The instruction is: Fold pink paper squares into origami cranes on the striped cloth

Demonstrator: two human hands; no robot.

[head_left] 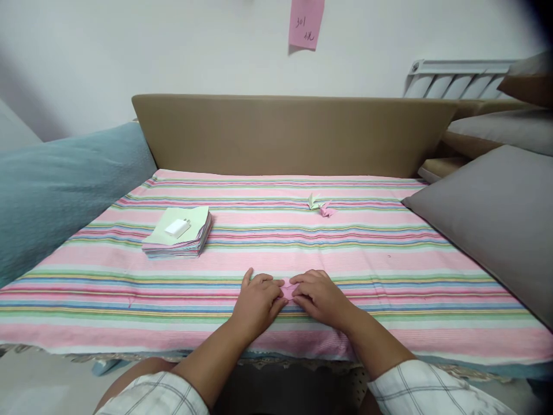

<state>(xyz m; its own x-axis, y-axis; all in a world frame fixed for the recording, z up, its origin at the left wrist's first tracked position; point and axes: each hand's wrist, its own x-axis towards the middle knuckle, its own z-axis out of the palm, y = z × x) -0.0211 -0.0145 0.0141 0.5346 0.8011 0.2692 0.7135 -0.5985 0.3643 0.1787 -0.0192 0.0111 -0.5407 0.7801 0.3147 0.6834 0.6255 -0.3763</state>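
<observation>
A small piece of pink paper (288, 290) lies on the striped cloth between my hands, mostly covered by my fingers. From its left side, my left hand (259, 300) grips the edge with thumb and fingers. My right hand (322, 295) pinches the right side of the same paper, fingers curled over it. Creases show in the visible middle, though its full folded shape is hidden. Farther back on the cloth stand two folded paper cranes, a pale green crane (313, 202) and a pink crane (327, 210), close together.
At left, a stack of coloured paper (177, 251) carries a white charger plug (177, 227). The striped cloth (268, 230) ends at a brown backrest (294, 135). Grey cushions (492, 213) rise at right, a blue-covered armrest (73, 178) at left. A pink note (306, 23) hangs on the wall.
</observation>
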